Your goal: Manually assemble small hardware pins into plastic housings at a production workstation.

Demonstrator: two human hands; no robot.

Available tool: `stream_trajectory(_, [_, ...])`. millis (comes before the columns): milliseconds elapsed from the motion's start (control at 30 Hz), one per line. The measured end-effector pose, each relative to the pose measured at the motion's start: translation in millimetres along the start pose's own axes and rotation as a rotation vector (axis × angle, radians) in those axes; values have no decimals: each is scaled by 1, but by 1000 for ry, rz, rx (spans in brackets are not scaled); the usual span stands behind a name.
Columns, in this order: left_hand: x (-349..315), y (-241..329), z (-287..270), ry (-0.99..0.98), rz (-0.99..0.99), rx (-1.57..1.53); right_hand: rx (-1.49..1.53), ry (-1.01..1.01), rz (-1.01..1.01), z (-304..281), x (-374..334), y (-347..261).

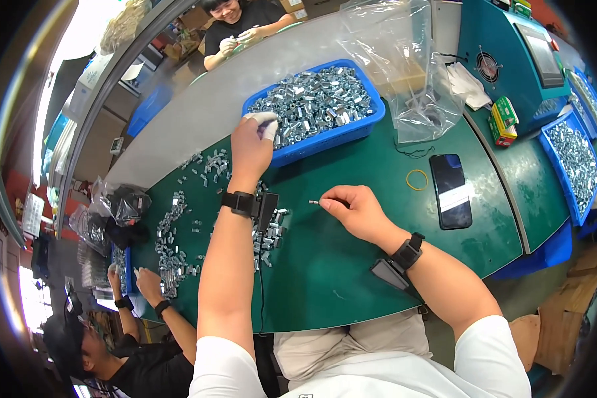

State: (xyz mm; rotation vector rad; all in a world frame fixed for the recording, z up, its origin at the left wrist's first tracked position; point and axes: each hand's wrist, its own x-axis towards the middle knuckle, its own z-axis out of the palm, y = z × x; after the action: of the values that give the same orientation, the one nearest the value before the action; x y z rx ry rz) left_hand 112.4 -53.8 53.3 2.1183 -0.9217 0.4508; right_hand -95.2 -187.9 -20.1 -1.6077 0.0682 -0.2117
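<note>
My left hand (251,142) reaches forward to the near rim of a blue basket (325,139) full of small silver metal nuts (315,99); its white-taped fingertips touch the parts at the basket's edge. Whether it grips any I cannot tell. My right hand (353,209) rests on the green table (351,265) and pinches a small thin metal pin (314,201) between thumb and forefinger, its tip pointing left. Loose silver parts (266,232) lie under my left wrist. Both wrists wear black bands with small devices.
A black phone (450,191) and a yellow rubber band (416,179) lie right of my hand. A clear plastic bag (411,66) stands behind the basket. More blue bins of parts (574,166) sit at right. One person works at lower left, another across the table.
</note>
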Motion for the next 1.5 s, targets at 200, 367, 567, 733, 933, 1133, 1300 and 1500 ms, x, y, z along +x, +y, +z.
stream_trajectory(200, [-37, -7, -27, 191, -192, -378, 30, 3, 14, 1, 2, 3])
stream_trajectory(367, [-87, 5, -51, -65, -421, -182, 34, 20, -11, -3, 3, 6])
stream_trajectory(567, [-129, 13, -45, -447, 48, 226, -26, 4, -15, 2, 4, 2])
stream_trajectory(733, [-124, 23, -31, -413, -98, 124, -32, 6, -43, 1, 1, 0])
stream_trajectory(933, [-126, 55, -25, -159, -598, -769, -22, 54, -197, 4, 2, 6])
stream_trajectory(1133, [-143, 43, -1, -158, -599, -739, -45, 104, -303, 4, 0, 11])
stream_trajectory(1300, [-152, 33, -1, -169, -562, -695, -78, 109, -350, 6, -3, 13])
stream_trajectory(1500, [-144, 72, -15, -255, -446, -337, -116, 89, -385, 7, 0, 18])
